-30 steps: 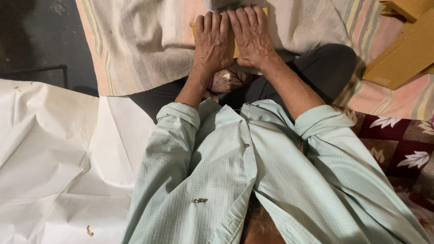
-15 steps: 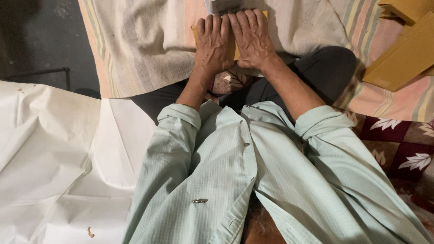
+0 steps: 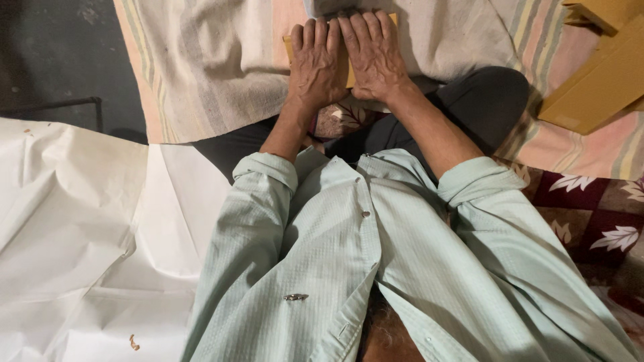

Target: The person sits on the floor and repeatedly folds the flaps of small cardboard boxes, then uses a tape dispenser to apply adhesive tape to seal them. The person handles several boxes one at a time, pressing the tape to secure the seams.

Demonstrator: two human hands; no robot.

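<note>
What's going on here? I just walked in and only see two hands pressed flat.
A person sitting on the floor presses both palms side by side on a flat yellow-brown card piece. The left hand and right hand cover nearly all of it; only its edges show. It lies on a pale striped cloth. Similar cardboard pieces lie to the right, and white paper sheets spread on the left.

Flat yellow packet (image 3: pixel 349 64) centre, tan cardboard boxes (image 3: pixel 600 84) right
</note>
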